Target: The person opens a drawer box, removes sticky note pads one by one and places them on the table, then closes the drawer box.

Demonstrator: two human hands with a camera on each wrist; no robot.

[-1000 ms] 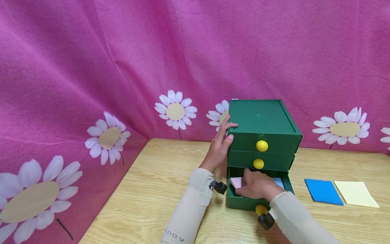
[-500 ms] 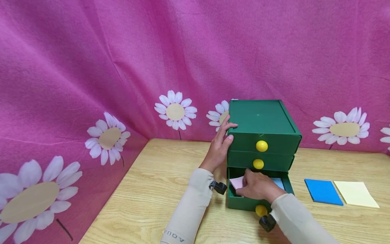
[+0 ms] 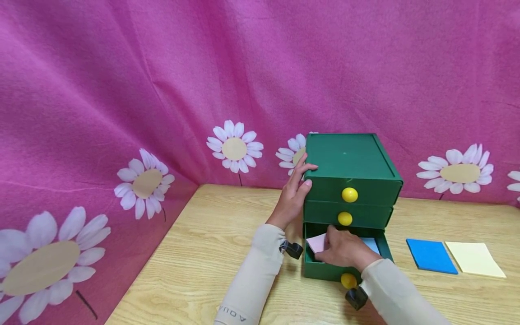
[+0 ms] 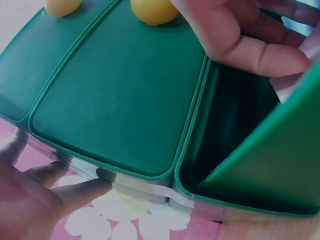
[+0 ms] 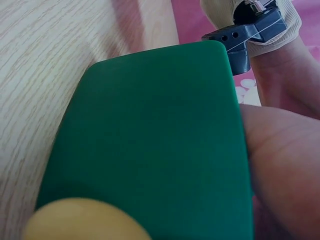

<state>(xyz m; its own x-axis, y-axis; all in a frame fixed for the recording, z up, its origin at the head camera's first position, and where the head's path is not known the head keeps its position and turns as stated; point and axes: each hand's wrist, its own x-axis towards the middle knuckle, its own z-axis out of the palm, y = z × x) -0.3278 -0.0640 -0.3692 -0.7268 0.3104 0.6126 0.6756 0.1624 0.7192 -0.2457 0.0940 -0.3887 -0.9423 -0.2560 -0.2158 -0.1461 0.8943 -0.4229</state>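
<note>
A green drawer unit (image 3: 341, 155) with yellow knobs stands on the table, its bottom drawer (image 3: 325, 271) pulled out. My left hand (image 3: 289, 198) rests against the unit's upper left side, fingers spread and fairly straight. Inside the bottom drawer, my right hand (image 3: 345, 246) pinches a pink sticky note pad (image 3: 317, 243) between thumb and fingers. A light blue pad (image 3: 370, 244) lies in the drawer to the right, partly covered by that hand. In the left wrist view, the right thumb (image 4: 280, 60) lies against the pink paper. The drawer front hides the right fingers in the right wrist view.
A blue note pad (image 3: 432, 255) and a pale yellow note pad (image 3: 475, 258) lie side by side on the table, right of the unit. Behind the wooden table (image 3: 219, 234) hangs a pink curtain (image 3: 252, 67) with daisies. The two upper drawers are closed.
My right hand has shifted very slightly to the right, and the pink pad sits at a slightly different tilt. The left hand holds its place on the drawer unit.
</note>
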